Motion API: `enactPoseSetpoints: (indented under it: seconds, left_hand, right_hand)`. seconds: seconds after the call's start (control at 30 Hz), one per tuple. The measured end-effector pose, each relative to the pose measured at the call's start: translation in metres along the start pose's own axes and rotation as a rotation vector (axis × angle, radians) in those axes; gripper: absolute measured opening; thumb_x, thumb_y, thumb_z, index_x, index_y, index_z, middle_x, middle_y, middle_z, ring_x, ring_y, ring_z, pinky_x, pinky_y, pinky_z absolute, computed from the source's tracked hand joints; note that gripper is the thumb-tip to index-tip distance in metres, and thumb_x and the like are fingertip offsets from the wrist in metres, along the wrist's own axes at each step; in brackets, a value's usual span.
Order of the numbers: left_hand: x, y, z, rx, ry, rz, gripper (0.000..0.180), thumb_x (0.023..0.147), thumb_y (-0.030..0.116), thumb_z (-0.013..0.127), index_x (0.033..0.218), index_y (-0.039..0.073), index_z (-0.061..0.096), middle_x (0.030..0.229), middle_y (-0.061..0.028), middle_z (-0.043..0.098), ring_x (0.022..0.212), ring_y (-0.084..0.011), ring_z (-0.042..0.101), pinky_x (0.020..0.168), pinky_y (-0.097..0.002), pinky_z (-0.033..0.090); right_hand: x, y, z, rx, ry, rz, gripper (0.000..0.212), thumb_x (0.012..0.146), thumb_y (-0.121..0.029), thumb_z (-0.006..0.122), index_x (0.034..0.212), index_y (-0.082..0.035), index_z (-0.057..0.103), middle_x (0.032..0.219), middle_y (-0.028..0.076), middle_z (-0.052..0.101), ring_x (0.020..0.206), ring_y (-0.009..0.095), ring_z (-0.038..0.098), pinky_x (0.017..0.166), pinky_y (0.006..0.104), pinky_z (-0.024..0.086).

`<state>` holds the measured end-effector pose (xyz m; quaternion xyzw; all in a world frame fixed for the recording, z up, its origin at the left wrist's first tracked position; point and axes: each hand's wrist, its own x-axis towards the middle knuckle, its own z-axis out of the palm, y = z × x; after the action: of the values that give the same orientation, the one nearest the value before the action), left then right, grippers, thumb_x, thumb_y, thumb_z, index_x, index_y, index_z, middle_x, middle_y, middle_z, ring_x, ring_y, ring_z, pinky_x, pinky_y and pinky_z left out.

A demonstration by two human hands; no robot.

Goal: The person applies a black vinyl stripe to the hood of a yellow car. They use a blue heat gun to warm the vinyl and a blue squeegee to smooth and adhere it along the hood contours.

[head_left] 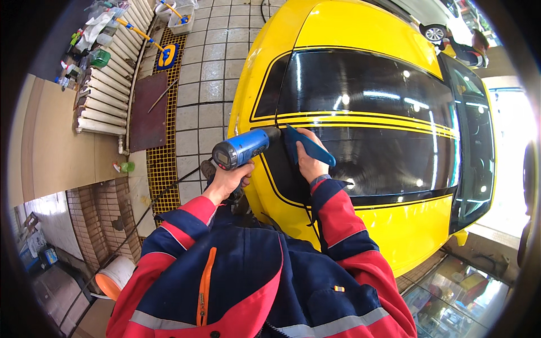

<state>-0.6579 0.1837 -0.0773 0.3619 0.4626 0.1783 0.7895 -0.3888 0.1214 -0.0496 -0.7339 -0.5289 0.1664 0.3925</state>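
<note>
A blue heat gun (pixel 248 145) with a small display on its back end is gripped in my left hand (pixel 230 181), its dark nozzle aimed right at the front edge of a yellow car hood (pixel 360 25). My right hand (pixel 311 164) holds a blue squeegee (pixel 320 153) between thumb and fingers, its blade close to the nozzle. Glossy black film (pixel 383 149) covers wide bands of the hood, with thin yellow and black stripes between them. Whether the blade touches the film I cannot tell.
A white radiator (pixel 107 96) runs along the left wall, with bottles and cloths on it. Near it are a yellow floor grate (pixel 163 174), a dark red mat (pixel 147 112) and a mop (pixel 167 56). A cable (pixel 135 225) trails across the floor. Another person (pixel 470 50) crouches by a white car.
</note>
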Motion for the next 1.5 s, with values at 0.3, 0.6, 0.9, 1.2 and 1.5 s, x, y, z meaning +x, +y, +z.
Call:
enactPoseSetpoints:
  seconds: [0.3, 0.6, 0.9, 1.2, 1.5]
  left_hand:
    - [0.000, 0.007, 0.003, 0.042, 0.004, 0.005, 0.023, 0.097, 0.022, 0.077, 0.113, 0.007, 0.072, 0.083, -0.0022, 0.069, 0.065, -0.0117, 0.067, 0.063, -0.0292, 0.057]
    - [0.000, 0.006, 0.004, 0.073, 0.022, -0.004, 0.025, 0.096, 0.022, 0.077, 0.115, 0.007, 0.072, 0.083, -0.0025, 0.069, 0.065, -0.0121, 0.067, 0.063, -0.0291, 0.057]
    - [-0.004, 0.008, 0.004, 0.081, 0.019, 0.009, 0.023, 0.096, 0.021, 0.077, 0.114, 0.007, 0.072, 0.083, -0.0028, 0.069, 0.065, -0.0122, 0.067, 0.063, -0.0293, 0.057]
    - [-0.005, 0.003, 0.005, 0.072, -0.013, 0.025, 0.019, 0.096, 0.016, 0.076, 0.111, 0.006, 0.071, 0.083, -0.0025, 0.067, 0.065, -0.0126, 0.065, 0.062, -0.0292, 0.055]
    - [-0.011, -0.014, 0.002, 0.100, -0.003, 0.041, 0.021, 0.095, 0.020, 0.076, 0.109, 0.005, 0.071, 0.084, -0.0030, 0.068, 0.063, -0.0129, 0.066, 0.061, -0.0297, 0.055]
  right_hand:
    - [0.000, -0.005, 0.000, 0.089, 0.038, 0.040, 0.029, 0.099, -0.006, 0.068, 0.128, -0.010, 0.068, 0.117, 0.018, 0.074, 0.109, 0.041, 0.072, 0.095, 0.0416, 0.058]
    - [0.000, -0.007, -0.001, 0.024, 0.026, 0.029, 0.029, 0.099, -0.008, 0.069, 0.128, -0.011, 0.067, 0.116, 0.018, 0.075, 0.108, 0.041, 0.073, 0.093, 0.0429, 0.059]
    - [0.000, -0.008, 0.000, 0.017, 0.035, 0.019, 0.029, 0.099, -0.007, 0.069, 0.128, -0.012, 0.068, 0.116, 0.017, 0.075, 0.107, 0.040, 0.074, 0.093, 0.0419, 0.059]
    - [-0.001, -0.010, 0.003, 0.008, 0.040, 0.023, 0.029, 0.100, -0.008, 0.069, 0.128, -0.012, 0.068, 0.116, 0.017, 0.075, 0.107, 0.040, 0.074, 0.093, 0.0411, 0.059]
    - [0.007, -0.017, 0.013, -0.064, -0.005, -0.013, 0.029, 0.099, -0.008, 0.069, 0.128, -0.015, 0.068, 0.116, 0.016, 0.075, 0.103, 0.041, 0.074, 0.090, 0.0431, 0.060]
